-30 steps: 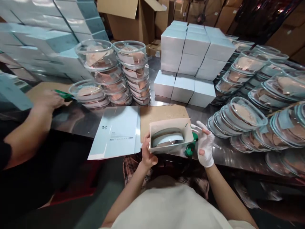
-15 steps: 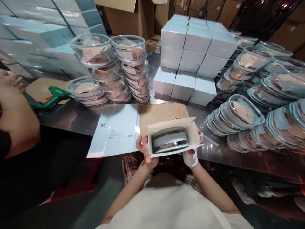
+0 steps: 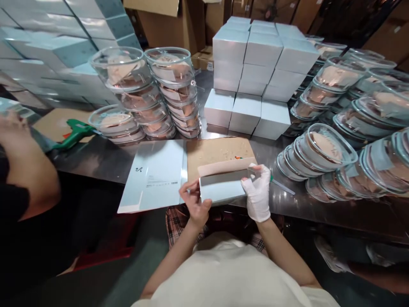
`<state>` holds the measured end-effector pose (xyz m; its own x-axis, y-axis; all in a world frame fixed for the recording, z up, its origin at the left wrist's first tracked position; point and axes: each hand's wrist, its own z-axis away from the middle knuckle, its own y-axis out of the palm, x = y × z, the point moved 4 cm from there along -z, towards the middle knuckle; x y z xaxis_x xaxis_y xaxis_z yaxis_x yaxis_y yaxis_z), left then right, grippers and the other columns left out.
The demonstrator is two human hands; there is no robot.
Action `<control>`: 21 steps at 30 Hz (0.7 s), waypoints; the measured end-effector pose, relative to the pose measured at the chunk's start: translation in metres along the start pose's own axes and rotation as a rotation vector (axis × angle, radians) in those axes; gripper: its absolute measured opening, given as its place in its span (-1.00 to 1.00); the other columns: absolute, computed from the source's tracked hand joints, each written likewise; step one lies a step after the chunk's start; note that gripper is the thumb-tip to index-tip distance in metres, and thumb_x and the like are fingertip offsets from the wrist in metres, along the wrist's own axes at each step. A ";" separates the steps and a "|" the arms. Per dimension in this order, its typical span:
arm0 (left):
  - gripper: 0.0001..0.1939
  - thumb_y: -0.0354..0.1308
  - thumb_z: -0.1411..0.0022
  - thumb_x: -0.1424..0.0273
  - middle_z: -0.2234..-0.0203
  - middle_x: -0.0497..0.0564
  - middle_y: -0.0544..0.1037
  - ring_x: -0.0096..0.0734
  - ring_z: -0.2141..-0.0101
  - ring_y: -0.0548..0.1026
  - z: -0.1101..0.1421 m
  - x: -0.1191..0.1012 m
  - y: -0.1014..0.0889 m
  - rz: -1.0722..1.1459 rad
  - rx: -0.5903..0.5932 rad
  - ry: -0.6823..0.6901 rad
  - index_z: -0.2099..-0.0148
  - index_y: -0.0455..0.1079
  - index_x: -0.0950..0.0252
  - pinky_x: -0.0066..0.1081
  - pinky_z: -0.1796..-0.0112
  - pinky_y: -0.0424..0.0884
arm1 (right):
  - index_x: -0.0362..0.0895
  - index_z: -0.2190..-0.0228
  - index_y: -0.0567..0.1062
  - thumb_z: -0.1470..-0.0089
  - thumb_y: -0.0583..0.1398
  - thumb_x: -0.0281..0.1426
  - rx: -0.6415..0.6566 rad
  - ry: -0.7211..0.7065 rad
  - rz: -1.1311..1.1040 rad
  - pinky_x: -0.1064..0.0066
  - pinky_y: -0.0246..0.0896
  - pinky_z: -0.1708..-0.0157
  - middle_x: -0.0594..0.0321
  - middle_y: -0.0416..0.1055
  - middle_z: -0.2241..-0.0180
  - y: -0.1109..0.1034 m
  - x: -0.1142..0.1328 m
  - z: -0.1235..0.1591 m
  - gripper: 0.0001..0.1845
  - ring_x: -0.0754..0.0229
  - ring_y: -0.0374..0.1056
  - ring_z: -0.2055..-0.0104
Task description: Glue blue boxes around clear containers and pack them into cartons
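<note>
A light blue cardboard box (image 3: 222, 187) is held between my hands above the front edge of the table. Its near flap lies over most of the opening, while the pale far flap still stands up. My bare left hand (image 3: 195, 202) grips the box's left end, thumb towards me. At the right end, my right hand (image 3: 258, 192), in a white glove, has its fingers closed at the corner by the side flap. The contents of the box are hidden. Beside it on the left lies a flat light blue carton (image 3: 156, 175) with a small black logo and printed text.
A brown cardboard sheet (image 3: 217, 151) lies behind the box. Round clear containers (image 3: 177, 94) stand stacked at left, more containers (image 3: 322, 147) at right. White boxes (image 3: 247, 64) are piled behind. A green glue gun (image 3: 76, 131) lies near another person's arm (image 3: 35, 166).
The near flap has come up over the opening, covering the round clear containers seen inside. My right hand has moved up onto the right corner; the box has tilted.
</note>
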<state>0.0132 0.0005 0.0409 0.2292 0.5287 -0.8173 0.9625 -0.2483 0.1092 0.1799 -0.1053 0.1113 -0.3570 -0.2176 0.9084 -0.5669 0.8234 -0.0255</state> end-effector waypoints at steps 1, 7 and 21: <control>-0.29 0.18 -0.29 -0.27 0.03 0.13 0.56 -0.11 0.06 0.57 -0.003 -0.005 -0.002 0.037 -0.034 0.044 -0.23 0.36 0.10 -0.12 -0.02 0.51 | 0.06 -0.04 0.31 -0.10 0.28 -0.17 -0.005 0.042 -0.038 0.09 0.45 -0.14 0.08 0.46 -0.13 0.003 0.003 -0.003 -0.50 -0.01 0.48 -0.10; -0.27 0.15 -0.26 -0.34 0.01 0.19 0.55 -0.08 -0.04 0.58 -0.025 -0.017 -0.015 -0.089 0.154 0.319 0.20 0.63 0.27 -0.18 -0.06 0.52 | 0.02 -0.19 0.34 -0.15 0.27 -0.10 0.131 0.130 -0.034 0.17 0.43 -0.15 0.05 0.48 -0.13 -0.021 0.003 -0.006 -0.39 0.02 0.47 -0.14; -0.67 0.41 -0.31 0.13 0.21 0.01 0.61 -0.18 -0.03 0.52 -0.021 -0.031 -0.010 -0.058 0.103 0.495 -0.04 0.60 0.16 -0.25 -0.15 0.38 | -0.11 0.50 0.48 0.22 0.42 -0.25 -0.038 0.740 0.419 0.34 0.29 0.41 0.16 0.51 0.55 -0.074 -0.055 -0.003 -0.71 0.05 0.47 0.43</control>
<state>-0.0009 0.0037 0.0764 0.2413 0.8589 -0.4517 0.9621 -0.2728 -0.0048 0.2437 -0.1531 0.0643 0.0531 0.4974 0.8659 -0.4665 0.7791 -0.4189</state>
